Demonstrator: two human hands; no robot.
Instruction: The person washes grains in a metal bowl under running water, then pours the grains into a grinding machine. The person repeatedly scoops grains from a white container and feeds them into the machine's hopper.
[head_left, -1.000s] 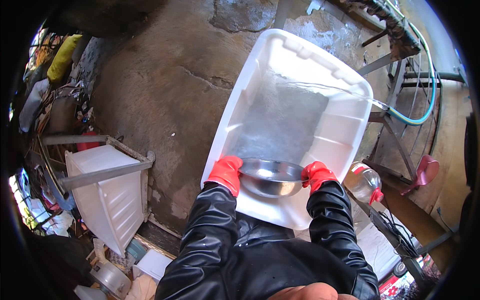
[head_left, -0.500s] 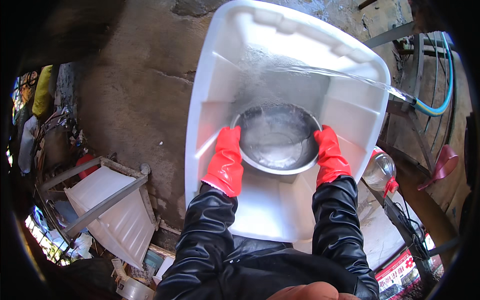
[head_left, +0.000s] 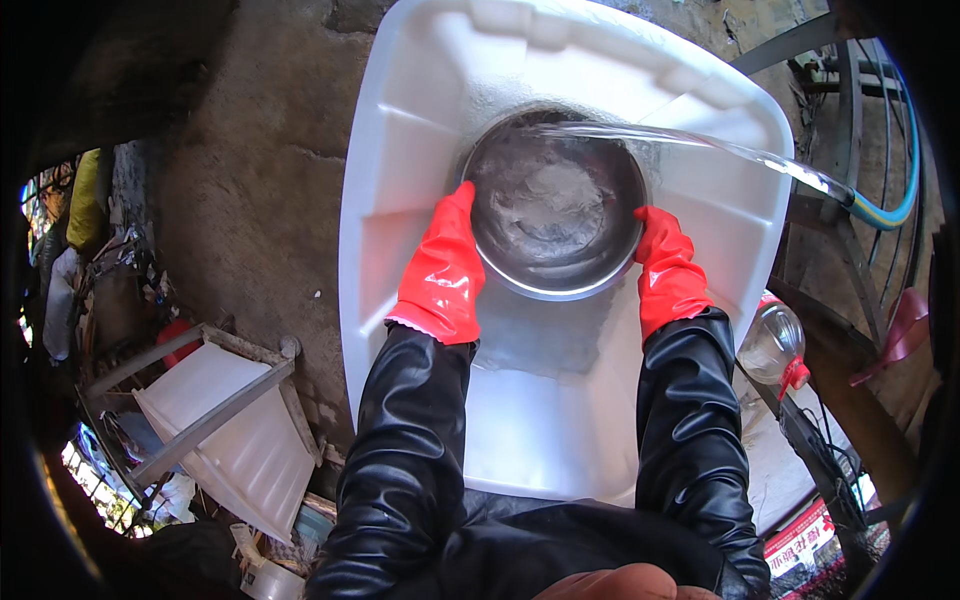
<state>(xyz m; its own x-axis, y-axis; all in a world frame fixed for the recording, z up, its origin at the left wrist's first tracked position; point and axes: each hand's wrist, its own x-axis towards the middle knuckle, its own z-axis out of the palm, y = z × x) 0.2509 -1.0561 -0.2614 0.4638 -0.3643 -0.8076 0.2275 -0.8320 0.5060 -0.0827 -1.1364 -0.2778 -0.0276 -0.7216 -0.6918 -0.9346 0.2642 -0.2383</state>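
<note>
Between my hands is a round metal basin (head_left: 560,282), held inside a large white plastic tub (head_left: 362,250). My left hand (head_left: 445,270), in a red rubber glove, grips the basin's left rim. On the right rim, my right hand (head_left: 668,265) in a matching glove has its fingers wrapped round the edge. A stream of water (head_left: 700,140) from a blue hose (head_left: 885,215) falls into the basin, where the water churns. Shallow water lies on the tub's floor below the basin. Fingers under the rim are hidden on both sides.
A clear plastic bottle with a red cap (head_left: 772,345) hangs by a metal frame (head_left: 850,130) at the right. To the left, a white ribbed plastic container (head_left: 235,430) rests in another metal frame on concrete (head_left: 260,200).
Both my hands have pushed the basin farther away, toward the tub's far end. The water stream, which fell beyond the basin, now lands inside it.
</note>
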